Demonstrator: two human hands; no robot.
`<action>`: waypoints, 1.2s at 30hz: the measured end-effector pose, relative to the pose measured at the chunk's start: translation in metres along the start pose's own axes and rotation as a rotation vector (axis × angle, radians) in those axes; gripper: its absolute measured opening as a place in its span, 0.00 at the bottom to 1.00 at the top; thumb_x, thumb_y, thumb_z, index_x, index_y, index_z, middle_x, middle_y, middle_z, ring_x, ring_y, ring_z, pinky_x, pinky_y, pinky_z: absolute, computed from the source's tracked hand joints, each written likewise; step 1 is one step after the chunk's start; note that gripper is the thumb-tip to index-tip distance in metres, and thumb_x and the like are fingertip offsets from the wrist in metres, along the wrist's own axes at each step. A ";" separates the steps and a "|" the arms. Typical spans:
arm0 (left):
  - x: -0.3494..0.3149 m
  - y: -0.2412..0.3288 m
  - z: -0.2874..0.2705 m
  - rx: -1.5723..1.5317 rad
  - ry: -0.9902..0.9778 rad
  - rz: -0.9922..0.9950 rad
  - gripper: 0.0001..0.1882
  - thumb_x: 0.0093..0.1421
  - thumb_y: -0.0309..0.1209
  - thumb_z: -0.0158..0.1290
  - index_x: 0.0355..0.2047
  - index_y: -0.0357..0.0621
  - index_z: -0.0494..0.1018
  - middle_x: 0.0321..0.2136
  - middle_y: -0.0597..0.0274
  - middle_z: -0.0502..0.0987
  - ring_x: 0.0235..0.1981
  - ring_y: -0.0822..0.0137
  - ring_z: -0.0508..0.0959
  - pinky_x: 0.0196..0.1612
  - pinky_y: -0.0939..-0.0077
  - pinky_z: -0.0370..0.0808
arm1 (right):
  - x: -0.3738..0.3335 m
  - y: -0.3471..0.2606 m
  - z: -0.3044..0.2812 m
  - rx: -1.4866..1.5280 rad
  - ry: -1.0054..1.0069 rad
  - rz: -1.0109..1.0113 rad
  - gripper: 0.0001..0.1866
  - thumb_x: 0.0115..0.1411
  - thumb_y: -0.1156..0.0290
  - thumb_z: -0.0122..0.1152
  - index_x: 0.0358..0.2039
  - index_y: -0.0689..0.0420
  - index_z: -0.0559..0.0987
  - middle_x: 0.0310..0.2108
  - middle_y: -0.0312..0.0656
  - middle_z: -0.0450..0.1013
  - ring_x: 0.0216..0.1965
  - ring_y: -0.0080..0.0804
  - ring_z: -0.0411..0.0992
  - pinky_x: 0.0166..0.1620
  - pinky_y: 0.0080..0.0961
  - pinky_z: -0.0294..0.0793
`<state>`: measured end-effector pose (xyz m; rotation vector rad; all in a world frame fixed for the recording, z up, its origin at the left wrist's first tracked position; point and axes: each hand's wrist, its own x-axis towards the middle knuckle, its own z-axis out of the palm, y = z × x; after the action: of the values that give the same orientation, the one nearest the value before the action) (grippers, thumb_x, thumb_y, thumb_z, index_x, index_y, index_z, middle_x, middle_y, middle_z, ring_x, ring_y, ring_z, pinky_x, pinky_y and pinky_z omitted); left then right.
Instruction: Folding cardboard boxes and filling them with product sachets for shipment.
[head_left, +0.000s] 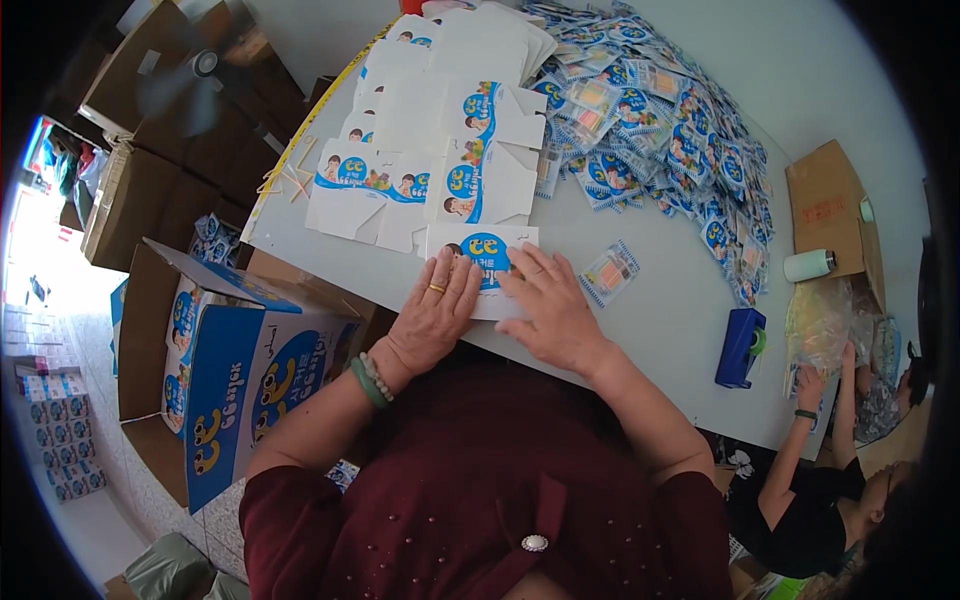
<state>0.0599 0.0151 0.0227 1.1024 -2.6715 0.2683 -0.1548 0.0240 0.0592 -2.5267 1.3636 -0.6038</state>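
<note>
A small white-and-blue carton point(490, 243), folded and lying flat-faced, rests at the table's near edge in front of me. My left hand point(440, 300) lies on its left part with the fingers flat and close together; a ring and bracelets show on this arm. My right hand point(550, 305) is spread over its right part, fingertips on the printed face. Just beyond are unfolded carton blanks point(375, 190), overlapping in layers. A single small clear-and-blue packet point(609, 272) lies right of my right hand. The carton's underside is hidden.
A large heap of packets point(650, 120) covers the table's far right. A blue tape dispenser point(741, 347) stands near the right edge. A big open shipping carton point(250, 370) is at the left. Another person's hand point(808, 388) handles clear plastic at the right.
</note>
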 end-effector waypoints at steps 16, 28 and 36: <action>0.027 -0.027 -0.019 -0.256 0.042 0.070 0.16 0.52 0.37 0.57 0.38 0.44 0.70 0.38 0.61 0.70 0.46 0.56 0.72 0.45 0.67 0.71 | 0.016 0.021 0.003 0.009 -0.026 -0.025 0.23 0.46 0.67 0.66 0.46 0.50 0.77 0.53 0.34 0.69 0.53 0.38 0.64 0.58 0.40 0.57; 0.008 -0.020 -0.022 -0.243 0.050 0.041 0.20 0.56 0.37 0.55 0.49 0.47 0.70 0.49 0.63 0.70 0.55 0.57 0.66 0.53 0.64 0.65 | -0.002 0.026 0.006 0.071 -0.013 -0.077 0.20 0.51 0.70 0.62 0.47 0.49 0.77 0.53 0.33 0.70 0.60 0.38 0.60 0.62 0.47 0.51; 0.002 -0.011 -0.018 -0.211 0.010 0.002 0.22 0.58 0.35 0.53 0.53 0.46 0.68 0.53 0.62 0.68 0.57 0.52 0.65 0.54 0.63 0.65 | -0.016 0.018 0.023 0.160 0.096 0.020 0.20 0.52 0.75 0.60 0.48 0.49 0.77 0.54 0.34 0.70 0.61 0.36 0.59 0.62 0.48 0.50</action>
<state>0.0688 0.0107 0.0410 1.0298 -2.6192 -0.0079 -0.1659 0.0273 0.0279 -2.3827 1.3135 -0.8058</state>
